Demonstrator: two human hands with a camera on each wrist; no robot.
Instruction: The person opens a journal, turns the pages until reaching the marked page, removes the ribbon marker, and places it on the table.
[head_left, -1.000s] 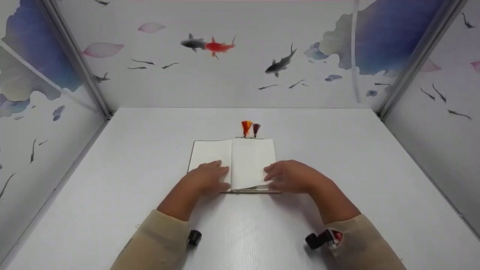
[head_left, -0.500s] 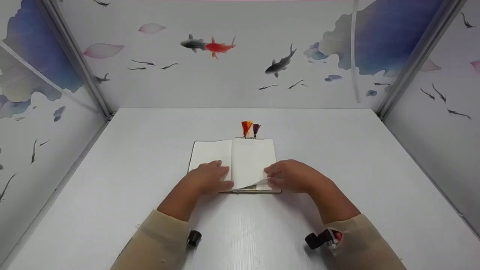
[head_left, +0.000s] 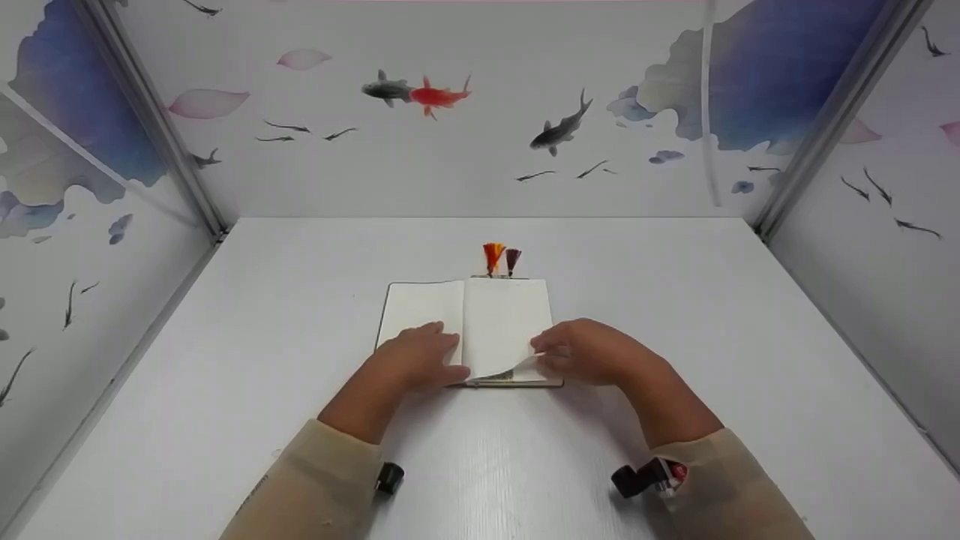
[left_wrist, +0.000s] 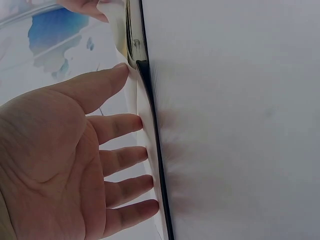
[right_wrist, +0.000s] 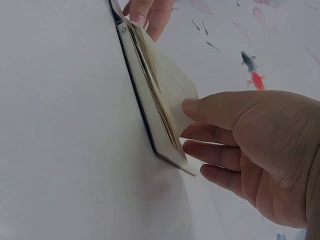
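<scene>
An open notebook (head_left: pixel 495 315) with blank pages lies flat in the middle of the white table (head_left: pixel 675 300). An orange tassel (head_left: pixel 493 255) and a dark red tassel (head_left: pixel 512 258) stick out past its far edge. My left hand (head_left: pixel 431 351) rests on the left page with straight fingers (left_wrist: pixel 125 122), which lie along the notebook's edge (left_wrist: pixel 152 130). My right hand (head_left: pixel 551 354) pinches the near corner of the right page (head_left: pixel 517 366) and holds it lifted off the stack. In the right wrist view my thumb (right_wrist: pixel 200 107) lies on that curled page (right_wrist: pixel 165 75) with the fingers beneath it.
Walls printed with fish and leaves (head_left: pixel 480 112) close in the table at the back and on both sides. A small black camera sits on each wrist (head_left: pixel 389 476) (head_left: pixel 641 478). Bare table surface surrounds the notebook.
The near corner of the right page has risen and curled higher under my right hand. My left hand has stayed on the left page.
</scene>
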